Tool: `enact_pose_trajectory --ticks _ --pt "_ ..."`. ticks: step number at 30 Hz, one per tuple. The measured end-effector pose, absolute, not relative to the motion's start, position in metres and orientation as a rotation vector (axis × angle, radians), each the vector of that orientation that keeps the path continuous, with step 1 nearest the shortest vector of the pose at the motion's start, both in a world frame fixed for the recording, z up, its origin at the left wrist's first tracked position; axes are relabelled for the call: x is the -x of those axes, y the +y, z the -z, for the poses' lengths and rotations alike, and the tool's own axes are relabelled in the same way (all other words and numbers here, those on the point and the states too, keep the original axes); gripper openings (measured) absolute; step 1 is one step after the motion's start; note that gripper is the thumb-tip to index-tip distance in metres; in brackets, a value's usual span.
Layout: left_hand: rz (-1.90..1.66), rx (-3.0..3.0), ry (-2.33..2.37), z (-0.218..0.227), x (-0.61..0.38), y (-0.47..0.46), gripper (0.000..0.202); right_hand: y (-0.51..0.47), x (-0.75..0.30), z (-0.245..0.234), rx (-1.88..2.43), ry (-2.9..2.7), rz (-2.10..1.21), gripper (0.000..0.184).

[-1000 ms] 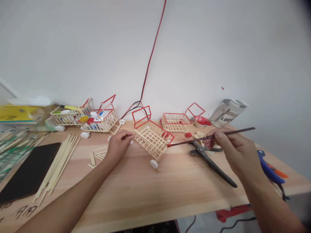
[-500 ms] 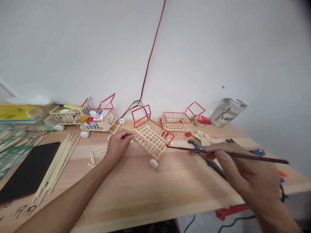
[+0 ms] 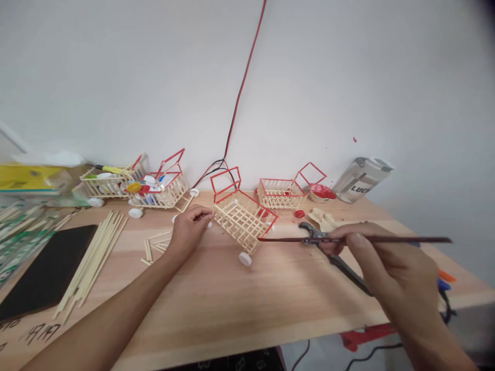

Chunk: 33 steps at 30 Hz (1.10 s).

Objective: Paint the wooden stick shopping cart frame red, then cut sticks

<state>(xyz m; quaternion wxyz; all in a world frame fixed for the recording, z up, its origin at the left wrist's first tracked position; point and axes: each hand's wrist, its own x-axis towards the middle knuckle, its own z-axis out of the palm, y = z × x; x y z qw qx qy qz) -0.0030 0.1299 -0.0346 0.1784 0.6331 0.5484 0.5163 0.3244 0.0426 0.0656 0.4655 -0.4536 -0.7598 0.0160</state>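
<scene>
Head view puts the stick cart [image 3: 243,221] mid-bench in front of me, so I read the clock from it, twelve toward the wall. Between eight and nine, well apart, lies a bundle of bamboo sticks [image 3: 93,260], with short cut sticks [image 3: 148,250] closer in. A loaded cart [image 3: 157,191] stands between nine and ten. At nine is my left hand [image 3: 190,225], thumb and fingers drawn together at the cart's handle end; I can't tell whether they pinch it or just rest there. Something this light probably skids under a stroke, so I'd brace that end softly and keep my fingertips off the red rim [image 3: 257,202], which may be wet. A white wheel [image 3: 245,259] shows at six. Between four and five, the tip of the paintbrush [image 3: 284,239] meets the cart's front corner, apparently touching. Short, light strokes along the stick should coat it; pressing a full tip would likely send red down the bare uprights. A second cart [image 3: 282,194] stands at two, and the paint cup [image 3: 323,193] between two and three, handy for wiping off excess. Between three and four, my right hand [image 3: 386,265] grips the brush pen-fashion over the pliers [image 3: 350,273]; I'd steer from the fingers and keep the wrist quiet.
</scene>
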Motion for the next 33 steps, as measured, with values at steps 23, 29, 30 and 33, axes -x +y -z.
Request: enact_pose_trajectory --ticks 23,29,30,33 --pt "-1.472 -1.799 1.535 0.037 0.003 0.131 0.016 0.063 -0.34 -0.04 1.249 -1.362 -0.483 0.025" --pt "-1.477 -1.784 1.535 0.038 0.003 0.131 0.017 0.069 -0.338 -0.032 1.21 -1.302 -0.604 0.025" --pt "-1.476 -1.784 1.537 0.038 0.004 0.131 0.017 0.07 -0.339 -0.031 1.221 -1.287 -0.595 0.025" --pt "-1.473 -1.782 1.533 0.04 0.004 0.131 0.016 0.07 -0.341 -0.03 1.227 -1.272 -0.547 0.023"
